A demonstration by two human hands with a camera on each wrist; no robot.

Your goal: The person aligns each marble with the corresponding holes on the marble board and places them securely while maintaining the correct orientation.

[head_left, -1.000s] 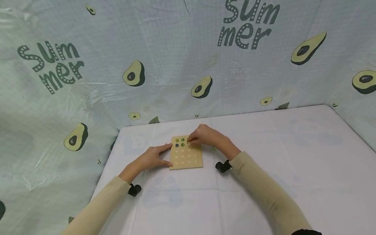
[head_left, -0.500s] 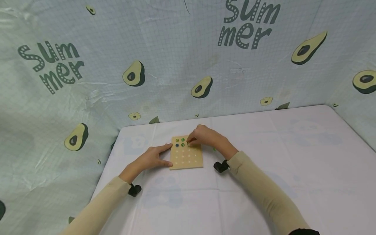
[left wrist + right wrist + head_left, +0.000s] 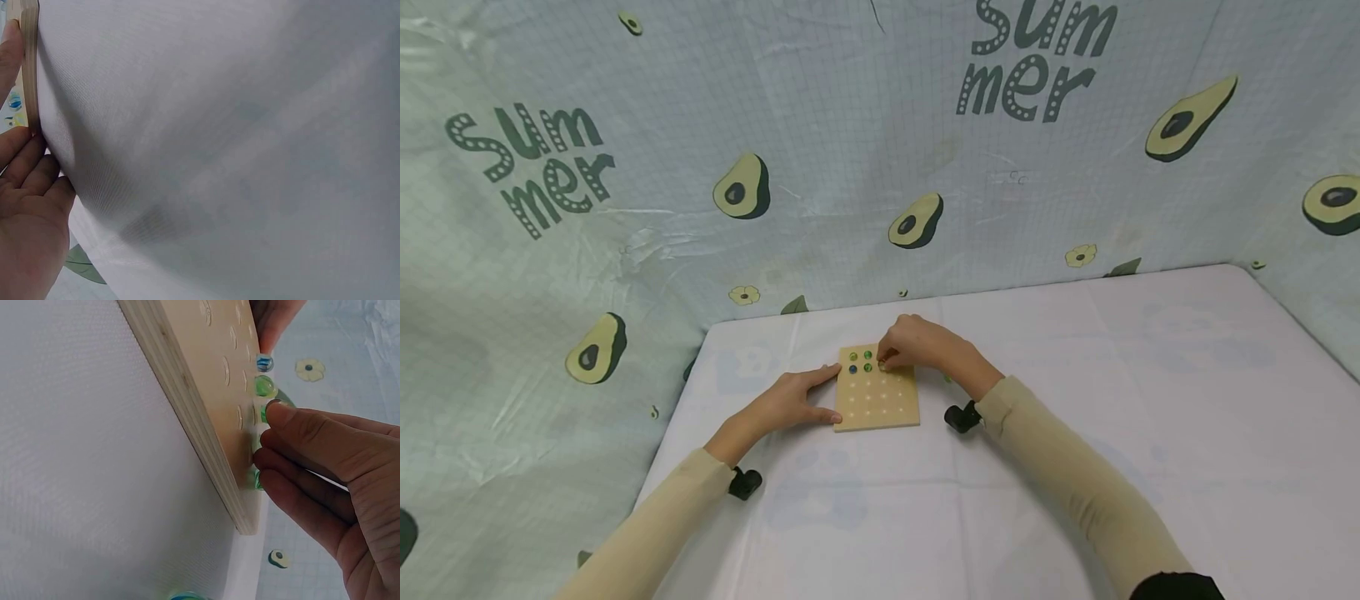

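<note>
A square wooden board [image 3: 880, 408] with rows of round hollows lies on the table. Marbles fill hollows at its far left: a yellowish one [image 3: 853, 357], a blue one [image 3: 853, 369] and two green ones. My left hand [image 3: 784, 402] rests against the board's left edge, thumb and forefinger spread along it. Over the far rows, my right hand [image 3: 921, 342] pinches a green marble [image 3: 263, 414] close on the board's surface, its fingers partly covering it. Another green marble [image 3: 257, 480] shows behind the lower fingertips in the right wrist view.
A loose green marble [image 3: 948, 379] lies on the white tablecloth [image 3: 895, 508] right of the board, partly behind the right wrist. A printed curtain [image 3: 835, 150] with avocados hangs behind the table. Each wrist wears a black camera [image 3: 962, 417].
The right hand stays at the same part of the board; its wrist and forearm have shifted slightly left. Left hand and board keep their place.
</note>
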